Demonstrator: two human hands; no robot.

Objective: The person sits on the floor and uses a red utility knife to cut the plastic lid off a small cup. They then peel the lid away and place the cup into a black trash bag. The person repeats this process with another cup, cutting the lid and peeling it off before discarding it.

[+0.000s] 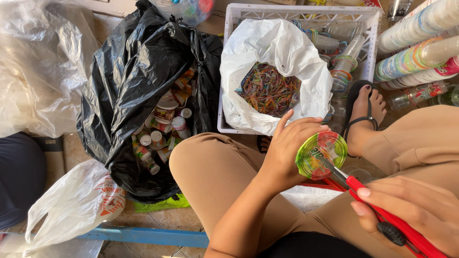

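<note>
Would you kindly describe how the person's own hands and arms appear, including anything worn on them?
Both arms are bare, with no sleeves in view. The left hand wears no glove, ring, watch or bracelet, and its forearm is uncovered down to the elbow. The right hand is also ungloved, with no rings showing; its nails are fairly long, neatly shaped and pale. Its wrist lies outside the picture.

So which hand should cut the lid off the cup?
Probably the right hand. It holds the red cutter, and its blade tip sits at the cup's green lid. The left hand is busy holding the cup.
</note>
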